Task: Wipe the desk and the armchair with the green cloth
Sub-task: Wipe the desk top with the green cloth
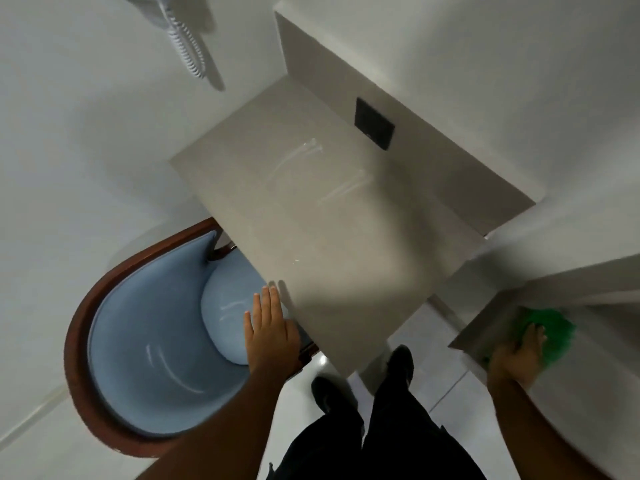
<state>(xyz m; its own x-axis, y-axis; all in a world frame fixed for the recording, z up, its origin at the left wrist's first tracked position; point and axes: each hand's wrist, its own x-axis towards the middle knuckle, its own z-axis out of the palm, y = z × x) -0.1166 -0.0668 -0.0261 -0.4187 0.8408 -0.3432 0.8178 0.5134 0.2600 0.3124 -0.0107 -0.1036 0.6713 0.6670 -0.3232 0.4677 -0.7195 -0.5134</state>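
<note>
The beige desk point(311, 209) runs through the middle of the view, with wet streaks on its top. Tucked under its left edge is the armchair point(138, 327), blue upholstery in a dark wood frame. My left hand point(268, 327) hovers flat with fingers apart over the chair's seat cushion, beside the desk's near corner, holding nothing. At the lower right, my right hand point(519, 355) presses on the green cloth point(550, 330), which lies on a small grey ledge point(485, 327). My fingers are closed over the cloth's near edge.
A black socket plate point(374, 123) is set in the desk's back panel. A white coiled cord point(185, 39) hangs on the wall at the top left. My legs and black shoes point(363, 382) stand on the pale tiled floor below the desk.
</note>
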